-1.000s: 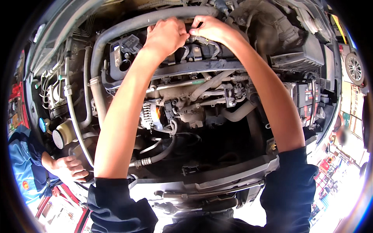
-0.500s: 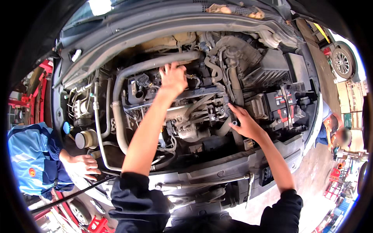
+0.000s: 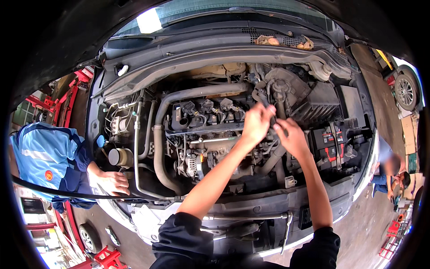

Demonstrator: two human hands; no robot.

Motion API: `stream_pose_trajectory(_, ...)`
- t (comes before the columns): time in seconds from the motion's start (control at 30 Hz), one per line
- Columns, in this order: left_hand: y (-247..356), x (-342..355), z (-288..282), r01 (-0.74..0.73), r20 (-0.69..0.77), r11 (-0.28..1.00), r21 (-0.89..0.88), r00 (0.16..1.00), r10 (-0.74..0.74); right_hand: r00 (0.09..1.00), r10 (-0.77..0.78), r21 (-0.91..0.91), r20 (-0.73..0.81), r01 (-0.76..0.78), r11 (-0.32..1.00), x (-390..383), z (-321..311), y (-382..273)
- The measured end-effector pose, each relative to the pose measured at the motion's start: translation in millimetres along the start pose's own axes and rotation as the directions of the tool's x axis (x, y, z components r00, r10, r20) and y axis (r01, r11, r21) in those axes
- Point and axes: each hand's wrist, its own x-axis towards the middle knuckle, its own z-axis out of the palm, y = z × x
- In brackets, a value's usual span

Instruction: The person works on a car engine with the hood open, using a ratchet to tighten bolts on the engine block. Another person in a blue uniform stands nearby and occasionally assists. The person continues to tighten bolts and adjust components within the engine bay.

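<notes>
Right over the engine bay, a dark, slim object (image 3: 273, 121), its kind hard to make out, is held in the curled fingers of the left hand (image 3: 257, 123), between the ignition coils (image 3: 208, 106) and the ribbed air filter box (image 3: 317, 102). Just beside its lower end, the right hand (image 3: 292, 137) is seen with fingers bent, though whether anything is gripped there cannot be told. Over on the left, a co-worker's hand (image 3: 114, 183) is rested near the capped reservoir (image 3: 121, 157).

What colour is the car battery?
The battery is mostly black with some red; see head view.
</notes>
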Motion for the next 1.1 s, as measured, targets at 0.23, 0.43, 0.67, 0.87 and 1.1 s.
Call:
stream_pose_trajectory(0.23,-54,62,0,0.392,0.103,0.258,-0.883,0.699,-0.708,0.978,0.151,0.624,-0.145,-0.028,0.781,45,45,28)
stream_pose_trajectory(0.43,-80,79,2,0.414,0.176,0.128,-0.901,0.620,-0.765,0.884,0.153,0.323,-0.441,-0.003,0.947,53,98,12)
stream_pose_trajectory(0.67,-66,68,20,0.369,-0.401,0.892,-0.261,0.799,-0.448,0.886,0.313,0.338,-0.342,-0.195,0.921,49,98,24)
stream_pose_trajectory(0.87,-63,79,-12,0.011,-0.071,0.721,0.693,0.996,0.053,0.888,0.242,0.276,-0.391,-0.138,0.951,63,91,7)
stream_pose_trajectory(1.1,-90,86,-46,-0.324,0.236,0.549,0.770,0.945,0.227,0.894,0.260,0.185,-0.364,-0.204,0.961,72,87,-6)
